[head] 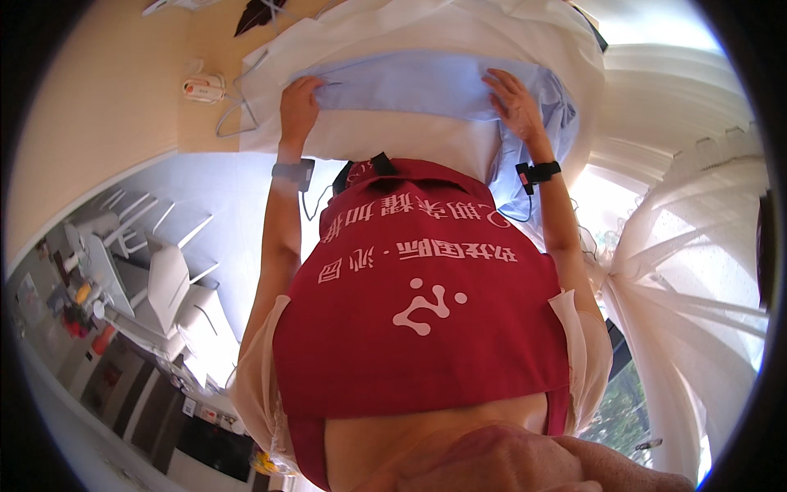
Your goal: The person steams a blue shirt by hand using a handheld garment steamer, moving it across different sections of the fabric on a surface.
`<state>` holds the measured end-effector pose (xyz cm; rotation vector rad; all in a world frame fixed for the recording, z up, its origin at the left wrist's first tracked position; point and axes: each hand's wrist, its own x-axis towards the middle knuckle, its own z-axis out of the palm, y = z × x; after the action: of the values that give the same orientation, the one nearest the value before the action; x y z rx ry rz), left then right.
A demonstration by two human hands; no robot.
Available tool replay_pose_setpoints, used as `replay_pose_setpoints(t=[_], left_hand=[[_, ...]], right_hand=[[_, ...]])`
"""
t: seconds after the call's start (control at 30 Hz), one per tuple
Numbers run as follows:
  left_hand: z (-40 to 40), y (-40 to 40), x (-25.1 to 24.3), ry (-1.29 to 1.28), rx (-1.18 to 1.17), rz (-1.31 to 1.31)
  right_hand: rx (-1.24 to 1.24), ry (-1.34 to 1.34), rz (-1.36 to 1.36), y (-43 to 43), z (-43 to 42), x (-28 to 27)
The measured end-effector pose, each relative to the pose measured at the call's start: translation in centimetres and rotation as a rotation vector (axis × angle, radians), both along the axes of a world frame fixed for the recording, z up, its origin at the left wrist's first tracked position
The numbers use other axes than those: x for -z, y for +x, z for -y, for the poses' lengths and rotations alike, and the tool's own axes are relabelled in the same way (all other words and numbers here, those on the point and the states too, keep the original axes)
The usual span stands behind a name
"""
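Note:
A light blue garment or cloth [399,83] lies stretched sideways on a surface covered with white fabric [381,132]. At its left end rests my left hand [299,98], its fingertips on the cloth's edge; whether they pinch it cannot be told. Toward the other end, my right hand [513,101] lies with fingers spread over the cloth. Beyond that hand the blue fabric is bunched and wrinkled, and part of it hangs down beside my right forearm. Both wrists carry black straps with small devices and cables.
A white and orange handheld appliance [204,89] stands left of the white fabric, with a grey cord [237,126] looping beside it. A dark object [255,17] lies at the top left. Sheer curtains [652,246] hang at the right. White chairs [169,280] stand behind at the left.

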<state>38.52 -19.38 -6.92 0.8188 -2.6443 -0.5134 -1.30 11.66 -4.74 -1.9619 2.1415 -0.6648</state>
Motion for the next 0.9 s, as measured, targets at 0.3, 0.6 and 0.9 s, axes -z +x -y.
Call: replay_pose_setpoints(t=[0.3, 0.6, 0.9], left_hand=[[-4.4, -8.5, -2.7, 0.051, 0.259, -0.111], [-5.4, -10.8, -0.6, 0.005, 0.413, 0.007], [-4.0, -7.5, 1.1, -0.110, 0.249, 0.056]], right_hand=[[0.165, -0.056, 0.017, 0.9, -1.8, 0.1], [0.267, -0.049, -0.039, 2.2, 0.5, 2.6], [0.250, 0.020, -0.148, 3.5, 0.8, 3.8]])
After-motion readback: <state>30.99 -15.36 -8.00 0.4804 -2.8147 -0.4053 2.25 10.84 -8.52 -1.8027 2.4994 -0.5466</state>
